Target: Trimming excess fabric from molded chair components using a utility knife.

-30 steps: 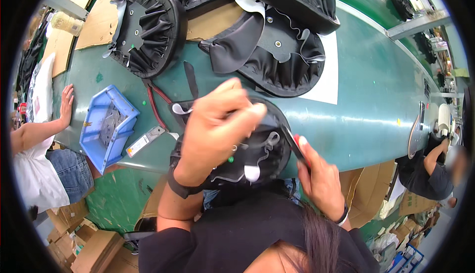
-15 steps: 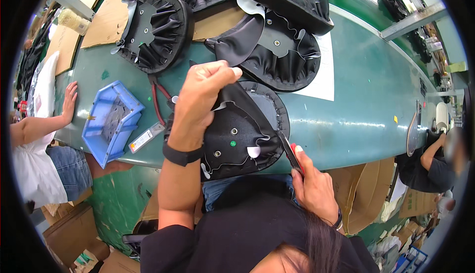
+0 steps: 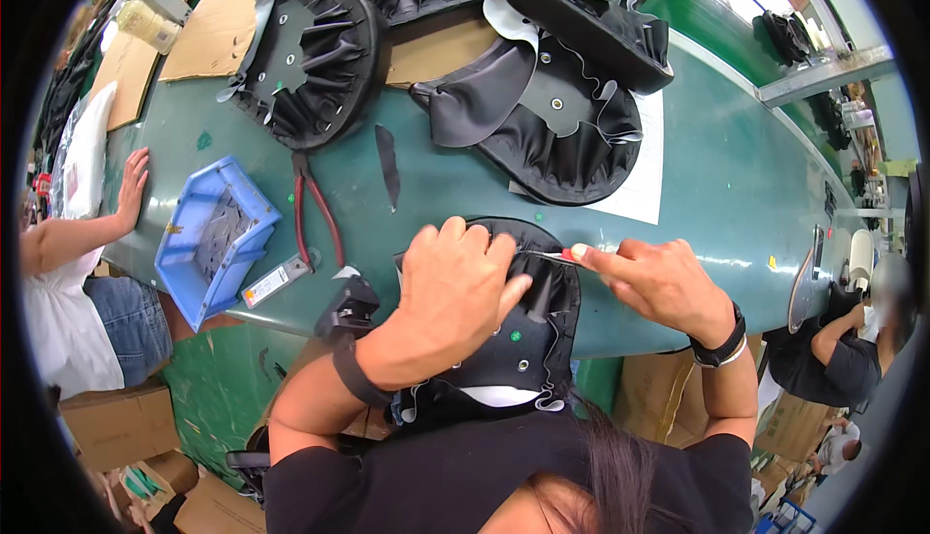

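Worktop point(image 3: 717, 277), dark green and glossy, fills the middle of the head view. At its near edge, before my chest, sits a rounded black padded piece with a gathered leather-like cover point(image 3: 531, 345). My left hand point(image 3: 457, 282) curls over it; whether that grip pinches anything I cannot tell. My right hand point(image 3: 664, 287) has its grip closed around a slim red-handled metal tool point(image 3: 570, 256), directed at the piece. Leftward lie red-handled pliers point(image 3: 300, 210) and a blue plastic bin point(image 3: 177, 271).

L hand point(image 3: 457, 277) down from mid-air to blk pad point(image 3: 542, 340), pad rotated; R hand point(image 3: 668, 287) swung red-handled tool point(image 3: 570, 256) to pt L.
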The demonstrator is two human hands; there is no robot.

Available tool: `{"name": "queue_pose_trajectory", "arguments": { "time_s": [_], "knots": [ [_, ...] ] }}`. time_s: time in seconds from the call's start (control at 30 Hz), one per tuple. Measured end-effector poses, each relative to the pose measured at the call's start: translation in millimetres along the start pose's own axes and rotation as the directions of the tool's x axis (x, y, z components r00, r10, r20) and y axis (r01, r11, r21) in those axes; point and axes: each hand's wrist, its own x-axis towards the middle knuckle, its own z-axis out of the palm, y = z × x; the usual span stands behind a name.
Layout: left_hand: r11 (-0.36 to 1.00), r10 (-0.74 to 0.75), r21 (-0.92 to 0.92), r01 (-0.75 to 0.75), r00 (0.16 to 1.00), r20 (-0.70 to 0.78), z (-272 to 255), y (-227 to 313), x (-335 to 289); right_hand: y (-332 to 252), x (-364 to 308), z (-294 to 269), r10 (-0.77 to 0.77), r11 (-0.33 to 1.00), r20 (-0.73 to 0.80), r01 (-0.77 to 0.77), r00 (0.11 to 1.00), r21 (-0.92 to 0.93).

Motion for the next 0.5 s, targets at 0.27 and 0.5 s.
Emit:
{"name": "queue_pose_trajectory", "arguments": {
  "time_s": [0.27, 0.5],
  "knots": [
    [0.299, -0.401, -0.954, -0.019, 0.905, -0.144, -9.0, -27.4, 30.2, -17.8, -42.0, 42.8, 0.229, 0.948, -0.014, -0.22, 0.973, 0.23],
    [0.959, -0.095, -0.244, 0.142, 0.976, 0.194, -9.3, -6.3, 27.2, -61.4, -48.1, 37.9, 0.394, 0.882, -0.022, -0.372, 0.919, 0.289]
  ]
}}
